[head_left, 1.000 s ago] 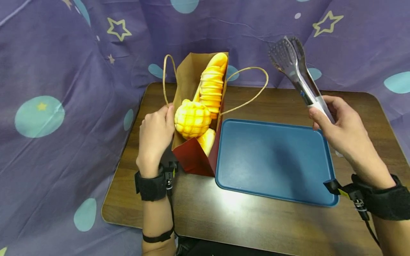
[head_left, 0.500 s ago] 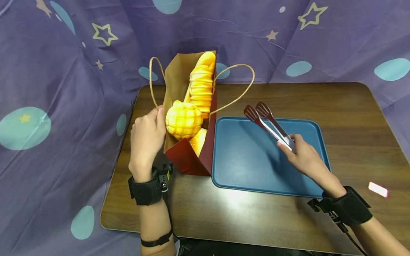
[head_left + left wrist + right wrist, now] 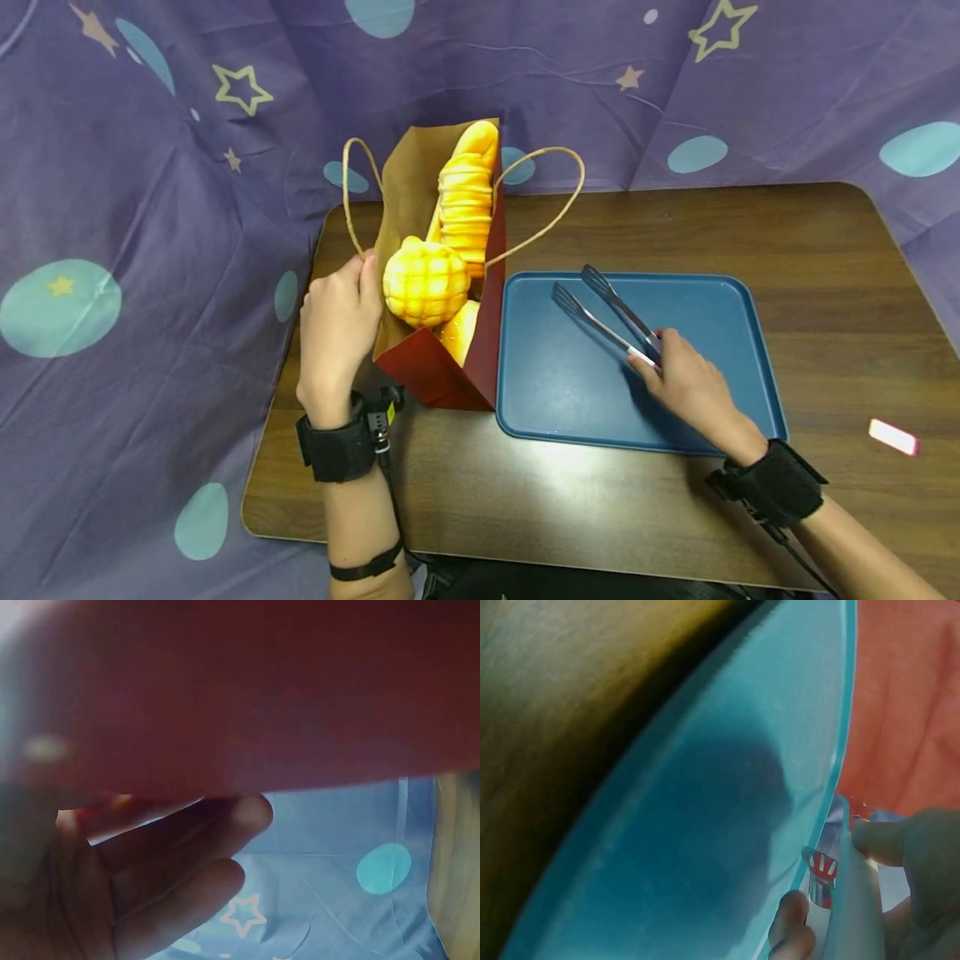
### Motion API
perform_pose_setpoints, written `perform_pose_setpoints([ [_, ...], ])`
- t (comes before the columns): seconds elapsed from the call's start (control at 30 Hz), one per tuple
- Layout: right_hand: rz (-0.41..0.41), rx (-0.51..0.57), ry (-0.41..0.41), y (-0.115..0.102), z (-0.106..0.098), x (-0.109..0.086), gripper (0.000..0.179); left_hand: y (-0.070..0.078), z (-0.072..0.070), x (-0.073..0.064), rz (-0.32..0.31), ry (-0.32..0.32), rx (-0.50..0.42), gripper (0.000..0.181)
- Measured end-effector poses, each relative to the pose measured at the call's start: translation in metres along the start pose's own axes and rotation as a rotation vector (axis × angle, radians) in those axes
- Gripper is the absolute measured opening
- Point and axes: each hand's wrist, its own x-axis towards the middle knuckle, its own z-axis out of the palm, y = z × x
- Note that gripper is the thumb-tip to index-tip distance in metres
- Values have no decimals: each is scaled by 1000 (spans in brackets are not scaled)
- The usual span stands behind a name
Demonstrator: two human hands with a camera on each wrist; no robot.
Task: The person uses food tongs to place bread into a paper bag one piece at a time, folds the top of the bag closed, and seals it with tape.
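Note:
My left hand (image 3: 341, 321) pinches the left rim of a red paper bag (image 3: 442, 375) with thumb and fingers, close to the foot of its handle. Bread pieces fill the bag: a long ridged loaf (image 3: 467, 196), a round criss-cross bun (image 3: 426, 283) and a smooth piece (image 3: 459, 333) below it. Over the blue tray (image 3: 517, 400), my right hand (image 3: 690, 383) grips metal tongs (image 3: 600, 325), their slotted ends spread apart and pointing toward the bag. In the left wrist view the bag's wall (image 3: 240, 697) covers the upper half, with curled fingers (image 3: 187, 892) beneath it.
Beyond the wooden table (image 3: 675, 225) hangs a purple patterned cloth (image 3: 585, 67). Cord handles (image 3: 558, 218) stick out from both sides of the bag. A small white-and-pink item (image 3: 892, 437) lies on the table right of the tray.
My right hand has brought the tongs down and left, from raised above the tray's far right to low over its middle. The left hand keeps its hold on the bag.

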Motion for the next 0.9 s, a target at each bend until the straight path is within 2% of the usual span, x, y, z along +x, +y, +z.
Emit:
perform_pose_setpoints([
  [0.33,14,-119,93,0,11,-3,56,-1,-2,0,6,-4,-2,42],
  [0.63,35,-161,84,4,15,-8,58,1,-4,1,39,-34,19,44],
  [0.77,20,-164,92,5,15,-7,59,0,-10,-3,35,-35,52,45],
  [0.9,-5,-151,85,5,12,-4,67,-1,-21,-14,-6,-21,84,45],
])
